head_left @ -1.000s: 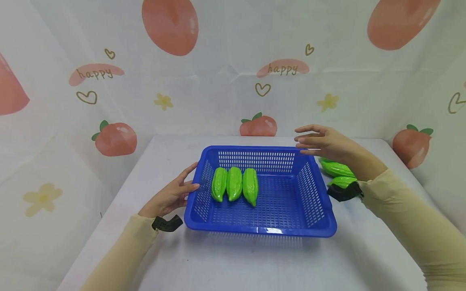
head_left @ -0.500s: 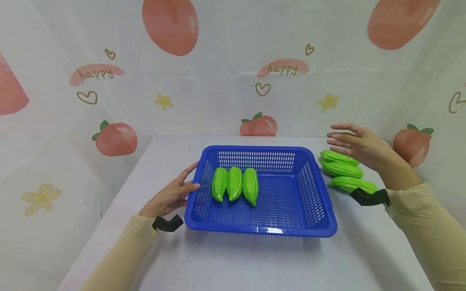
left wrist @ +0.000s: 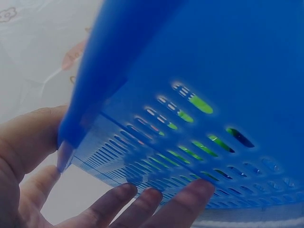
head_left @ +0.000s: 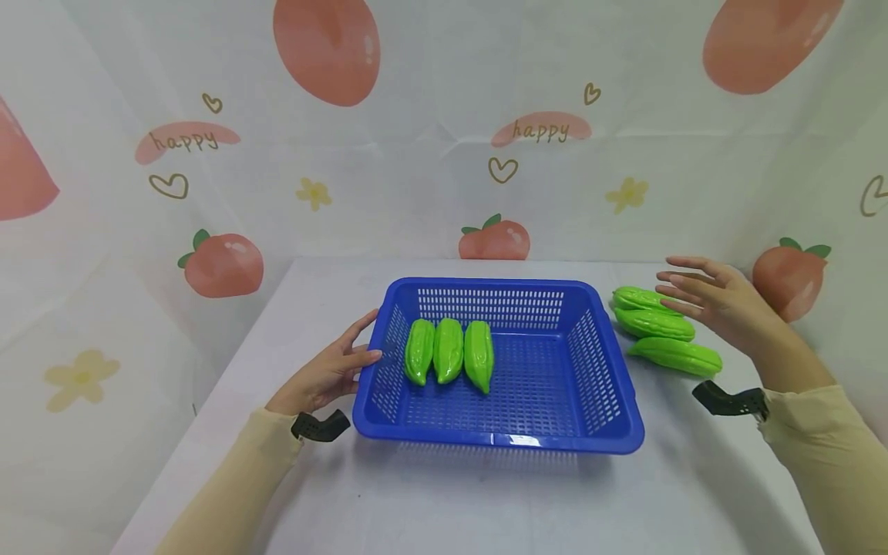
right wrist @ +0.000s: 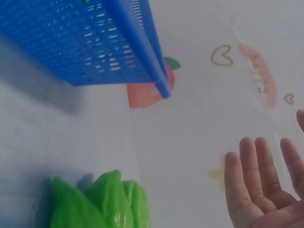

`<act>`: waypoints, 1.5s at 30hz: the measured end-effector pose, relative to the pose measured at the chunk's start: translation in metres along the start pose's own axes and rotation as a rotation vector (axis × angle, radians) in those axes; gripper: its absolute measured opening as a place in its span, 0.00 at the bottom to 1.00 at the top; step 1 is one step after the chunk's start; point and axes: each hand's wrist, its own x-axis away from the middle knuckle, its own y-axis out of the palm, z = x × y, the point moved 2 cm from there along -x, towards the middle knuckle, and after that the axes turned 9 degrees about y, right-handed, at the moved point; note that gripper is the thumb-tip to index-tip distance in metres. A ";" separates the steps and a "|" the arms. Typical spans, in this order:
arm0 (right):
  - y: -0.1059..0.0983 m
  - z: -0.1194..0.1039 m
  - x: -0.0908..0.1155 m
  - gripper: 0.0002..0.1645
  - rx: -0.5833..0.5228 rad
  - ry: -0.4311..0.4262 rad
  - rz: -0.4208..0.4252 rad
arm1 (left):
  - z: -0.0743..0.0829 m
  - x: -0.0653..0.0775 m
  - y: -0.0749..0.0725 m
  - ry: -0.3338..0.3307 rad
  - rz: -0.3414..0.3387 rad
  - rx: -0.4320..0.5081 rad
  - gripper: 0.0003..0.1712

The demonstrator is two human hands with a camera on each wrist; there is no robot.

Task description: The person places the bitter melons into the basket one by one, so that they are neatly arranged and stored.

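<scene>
A blue plastic basket (head_left: 499, 440) with slotted walls stands on the table. My left hand (head_left: 324, 375) grips its left side, thumb over the rim; in the left wrist view the other fingers (left wrist: 183, 202) lie along the outer wall. Inside, toward the left, three green bitter melons (head_left: 448, 351) lie side by side. Three more bitter melons (head_left: 655, 324) rest on the table right of the basket. Over the right end of that group hovers my right hand (head_left: 735, 308), fingers loosely extended and holding nothing; the right wrist view shows its bare palm (right wrist: 268, 204).
The white table (head_left: 416, 509) meets a white cloth backdrop (head_left: 409, 193) printed with fruit, hearts and "happy" at the back and sides. The basket's raised right wall (head_left: 597, 370) stands between the two groups of bitter melons.
My right hand has moved right, from above the basket's back right corner to the outer bitter melons, uncovering more of them. My left hand and the basket have stayed in place.
</scene>
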 end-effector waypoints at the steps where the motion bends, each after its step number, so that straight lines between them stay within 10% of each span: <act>1: -0.002 0.001 0.002 0.21 -0.028 -0.014 -0.007 | 0.000 0.000 0.000 0.001 0.000 -0.001 0.46; 9: -0.017 0.014 0.014 0.25 -0.188 -0.153 -0.118 | 0.000 -0.002 0.001 -0.002 0.004 -0.006 0.46; 15: -0.027 0.025 0.025 0.25 -0.147 -0.193 -0.041 | -0.001 -0.002 0.001 -0.001 0.000 0.001 0.46; 36: -0.072 0.065 0.051 0.24 -0.078 -0.080 0.101 | -0.003 -0.002 -0.001 0.002 -0.006 -0.007 0.45; 45: -0.079 0.078 0.052 0.27 -0.061 -0.050 0.029 | -0.003 -0.002 -0.001 0.000 -0.003 -0.011 0.45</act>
